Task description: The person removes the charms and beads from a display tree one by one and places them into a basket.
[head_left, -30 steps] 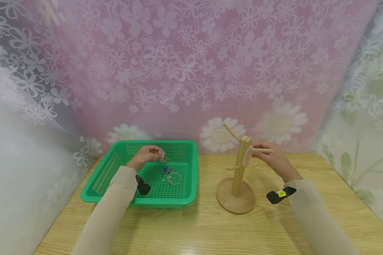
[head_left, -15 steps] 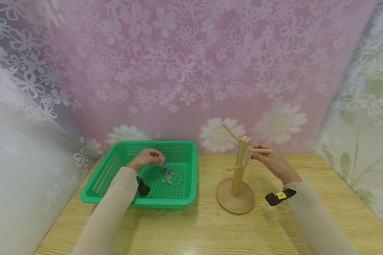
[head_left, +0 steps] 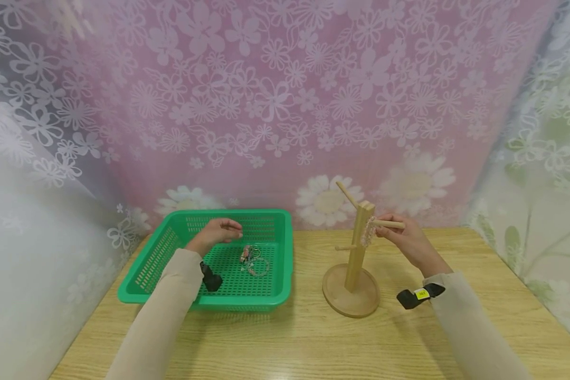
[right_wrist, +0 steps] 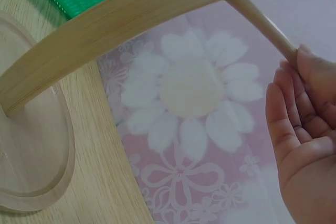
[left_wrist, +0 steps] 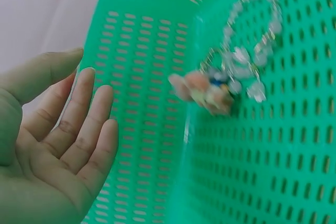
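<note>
Where the green plastic basket (head_left: 266,212) with slotted walls stands on the wood-grain table (head_left: 285,345), the left hand (head_left: 214,235) hangs over it, fingers loosely spread from the thumb, holding nothing. Just beyond its fingertips, on the basket floor, a clear-and-white beaded ring (left_wrist: 277,22) overlaps a blurred cluster of peach and pale-green pieces (left_wrist: 202,93). Because they may snag, picking up one is best done with a fingertip pinch on its free edge, lifted slowly until the others drop clear.

Well apart to the right is a pale wooden stand (head_left: 357,248) with a round base, and a pinkish clear-bead bracelet (head_left: 368,232) hangs close against its post. Farther right, the right hand (head_left: 406,237) pinches the end of a slim wooden peg (right_wrist: 268,30); whether that peg bears the bracelet I cannot tell. A light, steady grip should keep the stand from tipping.
</note>
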`<control>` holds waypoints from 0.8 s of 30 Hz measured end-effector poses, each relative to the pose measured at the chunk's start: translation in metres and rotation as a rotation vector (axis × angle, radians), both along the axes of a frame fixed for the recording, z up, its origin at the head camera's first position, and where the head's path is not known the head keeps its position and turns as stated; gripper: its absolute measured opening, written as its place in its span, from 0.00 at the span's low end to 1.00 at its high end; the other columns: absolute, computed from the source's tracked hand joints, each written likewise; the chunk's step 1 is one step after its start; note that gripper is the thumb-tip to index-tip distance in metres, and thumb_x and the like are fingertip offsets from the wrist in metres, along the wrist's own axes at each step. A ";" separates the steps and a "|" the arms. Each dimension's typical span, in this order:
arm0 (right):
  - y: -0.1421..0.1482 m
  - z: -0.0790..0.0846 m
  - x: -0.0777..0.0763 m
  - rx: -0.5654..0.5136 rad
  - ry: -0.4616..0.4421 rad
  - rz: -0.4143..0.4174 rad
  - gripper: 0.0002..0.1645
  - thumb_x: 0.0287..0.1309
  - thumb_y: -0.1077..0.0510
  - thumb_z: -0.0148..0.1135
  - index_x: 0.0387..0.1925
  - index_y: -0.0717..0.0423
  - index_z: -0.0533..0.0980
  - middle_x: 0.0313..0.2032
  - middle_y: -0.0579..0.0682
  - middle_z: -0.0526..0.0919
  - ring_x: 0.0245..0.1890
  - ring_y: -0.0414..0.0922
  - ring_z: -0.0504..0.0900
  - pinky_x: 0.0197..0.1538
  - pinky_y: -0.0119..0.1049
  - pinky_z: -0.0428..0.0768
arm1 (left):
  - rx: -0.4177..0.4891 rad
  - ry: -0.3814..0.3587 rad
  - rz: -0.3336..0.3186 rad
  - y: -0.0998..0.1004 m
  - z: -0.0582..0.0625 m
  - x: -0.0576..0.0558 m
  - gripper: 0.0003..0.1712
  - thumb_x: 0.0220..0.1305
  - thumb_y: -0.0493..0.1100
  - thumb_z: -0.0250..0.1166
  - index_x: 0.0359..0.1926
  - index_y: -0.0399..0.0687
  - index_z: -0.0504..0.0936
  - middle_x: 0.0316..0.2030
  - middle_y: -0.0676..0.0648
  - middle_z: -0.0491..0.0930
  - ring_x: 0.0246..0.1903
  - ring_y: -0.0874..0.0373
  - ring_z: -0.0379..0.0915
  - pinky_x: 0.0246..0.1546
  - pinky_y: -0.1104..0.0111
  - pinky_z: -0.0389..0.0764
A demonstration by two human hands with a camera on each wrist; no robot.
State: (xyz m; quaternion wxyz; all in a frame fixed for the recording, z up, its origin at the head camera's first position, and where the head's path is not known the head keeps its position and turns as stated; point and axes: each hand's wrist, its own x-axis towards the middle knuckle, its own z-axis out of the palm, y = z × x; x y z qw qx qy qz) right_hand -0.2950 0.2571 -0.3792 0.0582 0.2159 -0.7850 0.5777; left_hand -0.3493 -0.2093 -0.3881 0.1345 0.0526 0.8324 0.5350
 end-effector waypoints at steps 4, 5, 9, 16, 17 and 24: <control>-0.001 0.001 0.003 -0.003 -0.027 -0.019 0.08 0.65 0.58 0.56 0.43 0.56 0.75 0.39 0.40 0.77 0.40 0.35 0.80 0.44 0.26 0.79 | 0.031 0.002 -0.014 0.005 0.007 0.003 0.24 0.63 0.39 0.63 0.58 0.35 0.71 0.53 0.39 0.75 0.56 0.41 0.69 0.60 0.48 0.66; -0.001 0.001 0.004 0.002 -0.034 -0.027 0.08 0.65 0.57 0.56 0.43 0.56 0.75 0.40 0.40 0.77 0.40 0.35 0.80 0.45 0.26 0.78 | 0.028 0.010 -0.019 0.006 0.009 0.004 0.24 0.63 0.40 0.64 0.58 0.35 0.71 0.53 0.39 0.75 0.56 0.41 0.69 0.60 0.49 0.66; -0.002 0.001 0.009 0.013 -0.038 -0.052 0.10 0.65 0.55 0.56 0.45 0.56 0.74 0.40 0.40 0.77 0.39 0.33 0.80 0.45 0.25 0.77 | 0.006 0.032 -0.038 0.010 0.017 0.009 0.23 0.62 0.42 0.64 0.56 0.38 0.73 0.53 0.39 0.75 0.55 0.44 0.70 0.58 0.52 0.69; -0.005 -0.002 0.016 -0.064 -0.028 -0.108 0.10 0.64 0.57 0.58 0.44 0.58 0.75 0.39 0.39 0.77 0.36 0.33 0.80 0.44 0.25 0.78 | 0.005 0.056 -0.072 0.019 0.030 0.019 0.18 0.61 0.42 0.65 0.52 0.42 0.76 0.48 0.43 0.77 0.52 0.45 0.72 0.54 0.55 0.73; -0.006 -0.002 0.017 -0.077 -0.027 -0.120 0.10 0.64 0.57 0.58 0.43 0.58 0.74 0.39 0.39 0.77 0.36 0.32 0.81 0.43 0.25 0.78 | 0.003 0.063 -0.078 0.020 0.032 0.020 0.18 0.61 0.42 0.66 0.52 0.42 0.76 0.48 0.43 0.77 0.51 0.45 0.72 0.54 0.55 0.73; -0.010 -0.005 0.023 -0.086 0.038 -0.195 0.09 0.63 0.59 0.59 0.40 0.62 0.74 0.33 0.37 0.80 0.33 0.33 0.81 0.40 0.23 0.78 | 0.010 0.122 -0.114 0.027 0.044 0.034 0.18 0.61 0.43 0.66 0.51 0.43 0.77 0.47 0.45 0.79 0.50 0.48 0.74 0.54 0.55 0.72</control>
